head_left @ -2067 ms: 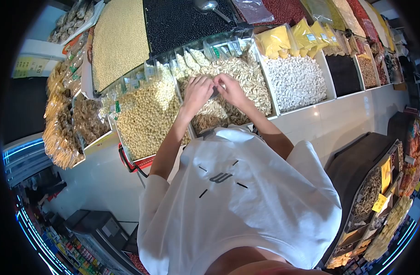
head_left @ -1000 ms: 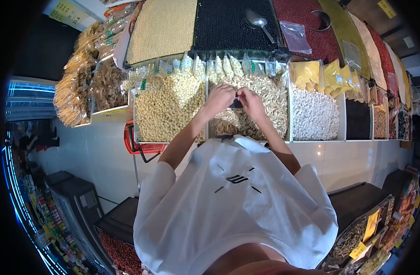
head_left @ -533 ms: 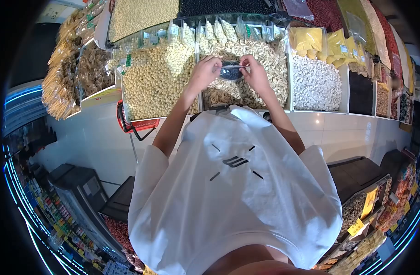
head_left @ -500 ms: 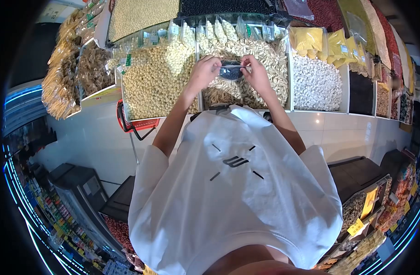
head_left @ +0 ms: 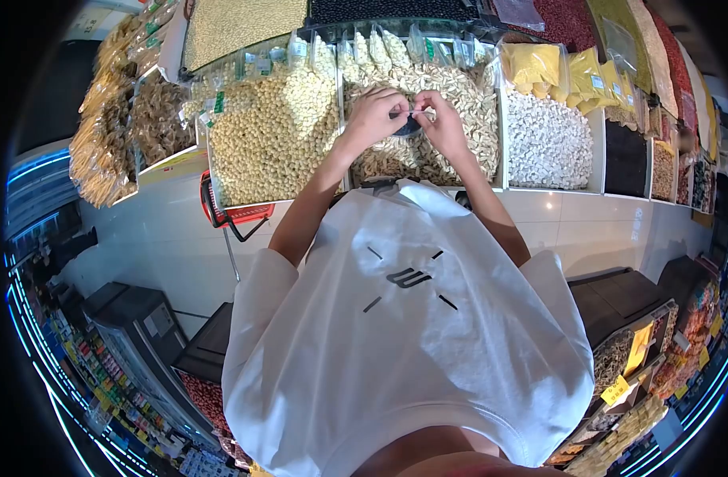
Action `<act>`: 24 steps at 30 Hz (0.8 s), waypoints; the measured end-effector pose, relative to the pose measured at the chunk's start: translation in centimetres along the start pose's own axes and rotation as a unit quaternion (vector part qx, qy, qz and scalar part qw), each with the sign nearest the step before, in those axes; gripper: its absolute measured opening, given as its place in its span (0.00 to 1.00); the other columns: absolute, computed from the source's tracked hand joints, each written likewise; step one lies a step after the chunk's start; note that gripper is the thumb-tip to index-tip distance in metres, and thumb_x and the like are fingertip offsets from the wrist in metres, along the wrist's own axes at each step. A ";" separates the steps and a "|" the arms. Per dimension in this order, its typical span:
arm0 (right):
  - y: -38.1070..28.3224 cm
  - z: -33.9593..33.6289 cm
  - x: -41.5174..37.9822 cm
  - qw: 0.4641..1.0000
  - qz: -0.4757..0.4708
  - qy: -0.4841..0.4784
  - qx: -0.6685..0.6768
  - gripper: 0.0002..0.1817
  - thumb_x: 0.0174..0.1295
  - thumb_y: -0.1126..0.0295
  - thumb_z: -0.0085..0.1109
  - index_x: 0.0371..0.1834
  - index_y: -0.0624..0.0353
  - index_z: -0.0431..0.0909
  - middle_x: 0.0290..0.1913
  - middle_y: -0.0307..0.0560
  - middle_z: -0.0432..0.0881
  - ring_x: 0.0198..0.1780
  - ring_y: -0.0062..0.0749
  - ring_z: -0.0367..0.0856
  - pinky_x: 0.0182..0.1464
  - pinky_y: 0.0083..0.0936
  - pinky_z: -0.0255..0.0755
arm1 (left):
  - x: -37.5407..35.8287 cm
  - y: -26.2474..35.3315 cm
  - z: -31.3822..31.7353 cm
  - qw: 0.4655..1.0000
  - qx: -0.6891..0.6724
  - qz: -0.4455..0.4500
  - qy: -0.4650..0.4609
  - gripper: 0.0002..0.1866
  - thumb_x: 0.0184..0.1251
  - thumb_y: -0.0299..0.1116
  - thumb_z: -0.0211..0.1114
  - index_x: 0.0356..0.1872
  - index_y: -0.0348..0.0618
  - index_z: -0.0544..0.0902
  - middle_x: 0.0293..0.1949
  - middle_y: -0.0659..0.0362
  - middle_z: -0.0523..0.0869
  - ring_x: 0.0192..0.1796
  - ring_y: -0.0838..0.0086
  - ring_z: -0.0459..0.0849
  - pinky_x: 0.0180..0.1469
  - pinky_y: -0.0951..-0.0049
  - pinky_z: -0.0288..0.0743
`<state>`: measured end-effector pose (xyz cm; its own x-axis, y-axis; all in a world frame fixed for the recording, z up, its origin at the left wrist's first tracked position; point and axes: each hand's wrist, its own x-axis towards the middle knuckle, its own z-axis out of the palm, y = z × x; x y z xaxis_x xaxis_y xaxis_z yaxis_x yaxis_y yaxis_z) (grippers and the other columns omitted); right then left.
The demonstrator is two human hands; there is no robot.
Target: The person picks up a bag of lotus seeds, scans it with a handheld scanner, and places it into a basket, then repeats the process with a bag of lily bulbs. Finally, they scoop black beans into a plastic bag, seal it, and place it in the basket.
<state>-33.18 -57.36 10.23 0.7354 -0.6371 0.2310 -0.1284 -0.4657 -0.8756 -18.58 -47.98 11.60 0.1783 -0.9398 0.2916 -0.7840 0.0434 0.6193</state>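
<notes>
Over a bin of pale dried pieces (head_left: 467, 91), my left hand (head_left: 374, 118) and my right hand (head_left: 444, 127) are close together. Both pinch the top edge of a small clear plastic bag (head_left: 409, 127) with dark contents. The fingers hide most of the bag, and what is inside is too small to name. To the left lies a bin of round cream-coloured seeds (head_left: 273, 147); on the right, a bin of white chunks (head_left: 548, 147).
Filled clear bags (head_left: 380, 52) stand along the back of the bins, with yellow packets (head_left: 531, 63) at the right. Behind them are black beans (head_left: 392, 9) and red beans (head_left: 567, 24). A red shopping basket (head_left: 249, 213) is below the bins at the left.
My hands have come closer together, the left one moving to the right. The bag's top edge, stretched between them before, is now gathered at the fingertips, and less of the bag shows.
</notes>
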 end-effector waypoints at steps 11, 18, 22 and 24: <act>-0.1 0.2 -0.2 1.000 0.001 0.001 0.007 0.16 0.50 0.82 0.60 0.42 0.58 0.70 0.30 0.46 0.78 0.33 0.39 0.79 0.36 0.30 0.72 | 0.0 -0.1 0.9 0.999 0.005 0.034 0.008 0.06 0.48 0.28 0.64 0.27 0.43 0.77 0.28 0.58 0.79 0.36 0.62 0.79 0.42 0.66 0.72; -0.5 0.5 -0.1 0.998 0.037 0.005 0.052 0.13 0.53 0.83 0.57 0.40 0.59 0.70 0.31 0.47 0.78 0.35 0.35 0.80 0.35 0.27 0.72 | -0.6 -0.3 1.1 0.999 0.001 0.022 0.042 0.06 0.51 0.27 0.64 0.30 0.42 0.78 0.31 0.58 0.80 0.36 0.61 0.79 0.40 0.66 0.73; 0.3 0.6 -0.1 1.000 0.008 -0.003 0.029 0.12 0.54 0.83 0.56 0.40 0.60 0.70 0.33 0.49 0.77 0.35 0.36 0.80 0.36 0.28 0.72 | -0.9 -0.9 1.0 0.999 -0.014 0.016 0.041 0.06 0.51 0.27 0.64 0.30 0.42 0.78 0.31 0.57 0.80 0.36 0.61 0.79 0.40 0.66 0.74; -0.3 0.7 -0.2 0.999 0.031 -0.002 0.037 0.12 0.53 0.83 0.57 0.40 0.60 0.71 0.32 0.49 0.77 0.35 0.38 0.80 0.37 0.29 0.72 | -1.3 -1.4 0.4 0.999 0.018 0.004 0.039 0.05 0.51 0.27 0.64 0.30 0.41 0.78 0.31 0.57 0.80 0.36 0.61 0.79 0.40 0.66 0.74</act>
<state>-32.80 -56.68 10.16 0.7303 -0.6608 0.1736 -0.1250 -0.3790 -0.9169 -17.96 -46.98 10.06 0.2169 -0.9099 0.3536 -0.8059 0.0375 0.5908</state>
